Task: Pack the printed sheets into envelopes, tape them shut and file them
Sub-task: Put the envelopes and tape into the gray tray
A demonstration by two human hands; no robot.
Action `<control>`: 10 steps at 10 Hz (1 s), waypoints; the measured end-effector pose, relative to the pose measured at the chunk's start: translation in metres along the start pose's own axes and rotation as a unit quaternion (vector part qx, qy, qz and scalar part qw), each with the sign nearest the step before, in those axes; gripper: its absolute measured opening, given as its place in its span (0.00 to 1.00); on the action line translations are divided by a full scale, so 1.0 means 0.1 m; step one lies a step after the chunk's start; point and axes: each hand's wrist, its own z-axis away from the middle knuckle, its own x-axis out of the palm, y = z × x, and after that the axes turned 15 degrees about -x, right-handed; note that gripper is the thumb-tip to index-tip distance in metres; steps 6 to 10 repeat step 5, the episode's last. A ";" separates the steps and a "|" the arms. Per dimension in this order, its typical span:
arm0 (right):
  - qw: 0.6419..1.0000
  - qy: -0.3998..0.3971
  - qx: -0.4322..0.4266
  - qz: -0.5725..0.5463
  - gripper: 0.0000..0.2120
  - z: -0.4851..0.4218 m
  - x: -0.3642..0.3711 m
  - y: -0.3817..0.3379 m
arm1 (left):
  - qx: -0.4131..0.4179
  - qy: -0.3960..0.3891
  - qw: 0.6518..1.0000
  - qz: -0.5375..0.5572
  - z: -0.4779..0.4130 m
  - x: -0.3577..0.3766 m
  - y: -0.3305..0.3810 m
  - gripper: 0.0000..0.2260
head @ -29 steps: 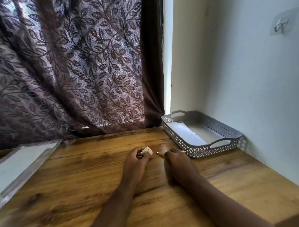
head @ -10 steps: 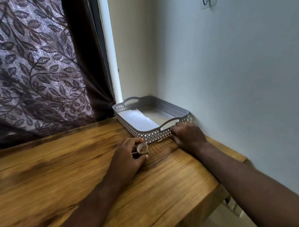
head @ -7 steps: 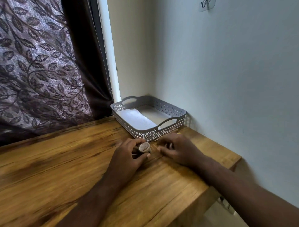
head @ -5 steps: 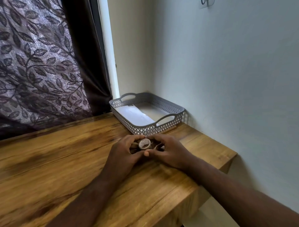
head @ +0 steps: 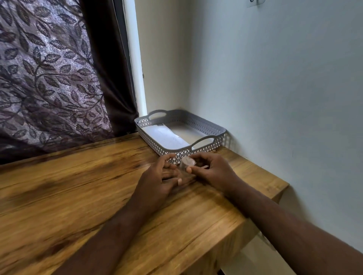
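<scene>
A small roll of tape [head: 187, 163] sits pinched between the thumb and fingers of a person's right hand [head: 213, 170], just above the wooden worktop [head: 78, 196] near its far right corner. The roll is blurred, so its colour and its loose end cannot be made out. The left hand [head: 160, 177] lies just beside it, fingers loosely spread and relaxed, gripping nothing; whether its fingertips touch the roll cannot be told. Both forearms reach in from the near edge, the right one crossing the worktop's right edge.

Directly behind the hands, a grey perforated basket [head: 220, 129] with cut-out handles at both ends stands in the far right corner, close against the wall [head: 275, 98]. Inside it, a white envelope [head: 167, 137] lies flat along the left side, one end reaching the near handle; the right half of the basket floor is bare.

Along the far edge to the left hangs a dark curtain [head: 49, 78] patterned with leaves, beside a white window frame [head: 135, 58]. High on the wall, a stick-on hook [head: 253, 2] is partly cut off by the top of the view.
</scene>
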 end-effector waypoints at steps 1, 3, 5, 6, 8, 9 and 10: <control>0.977 0.078 0.051 0.190 0.15 -0.05 -0.08 0.12 | -0.006 0.016 1.000 0.004 -0.03 0.00 -0.02 0.28; 0.937 0.090 0.124 0.313 0.16 -0.11 -0.18 0.46 | 0.002 0.067 0.998 -0.002 -0.05 -0.01 -0.04 0.24; 0.936 0.082 0.130 0.317 0.22 -0.16 -0.16 0.47 | 0.037 0.081 0.995 -0.044 -0.04 0.01 -0.05 0.23; 0.936 0.082 0.130 0.317 0.22 -0.16 -0.16 0.47 | 0.037 0.081 0.995 -0.044 -0.04 0.01 -0.05 0.23; 0.936 0.082 0.130 0.317 0.22 -0.16 -0.16 0.47 | 0.037 0.081 0.995 -0.044 -0.04 0.01 -0.05 0.23; 0.936 0.082 0.130 0.317 0.22 -0.16 -0.16 0.47 | 0.037 0.081 0.995 -0.044 -0.04 0.01 -0.05 0.23; 0.936 0.082 0.130 0.317 0.22 -0.16 -0.16 0.47 | 0.037 0.081 0.995 -0.044 -0.04 0.01 -0.05 0.23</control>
